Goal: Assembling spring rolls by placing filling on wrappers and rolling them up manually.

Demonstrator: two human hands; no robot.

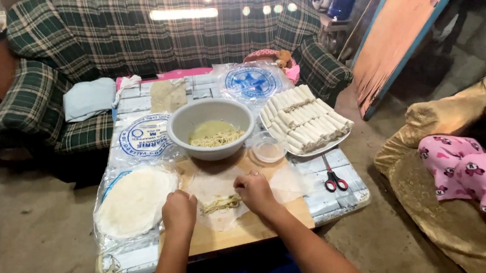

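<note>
Head view: both hands work over a thin round wrapper [215, 192] lying flat on a wooden board [260, 223] on the low counter [338, 195]. A short line of shredded filling [220, 203] sits on the wrapper between the hands. Left hand [180, 211]: grip curled, fingers resting on the wrapper's left edge. Right hand [254, 190]: fingers bent down, tips touching the wrapper just beside the filling's right end; no object clasped. Just beyond the board, a white bowl [210, 117] holding more filling. Stack of round wrappers [135, 201] at left. Plate of finished rolls [305, 118] at right; red-handled scissors [333, 180] near it.
</note>
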